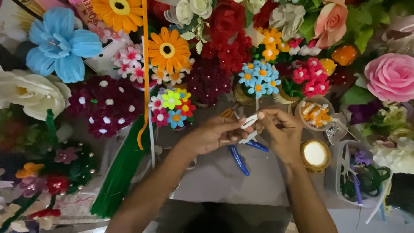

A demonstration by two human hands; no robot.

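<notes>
The only open room is the gray patch of counter (pixel 215 177) below the two hands. Blue-handled pliers (pixel 238 159) lie on it. A bundle of green fuzzy stems (pixel 118 174) blocks the left side. A small round gold dish (pixel 315 154) and a clear box (pixel 360 177) block the right. Flower bunches (pixel 172 105) wall off the far side.

I hold a white pipe cleaner (pixel 249 122) between both sets of fingers above the table. It is fuzzy and slender, bent into two short legs: one points up-right, and the other slants toward my left palm.
</notes>
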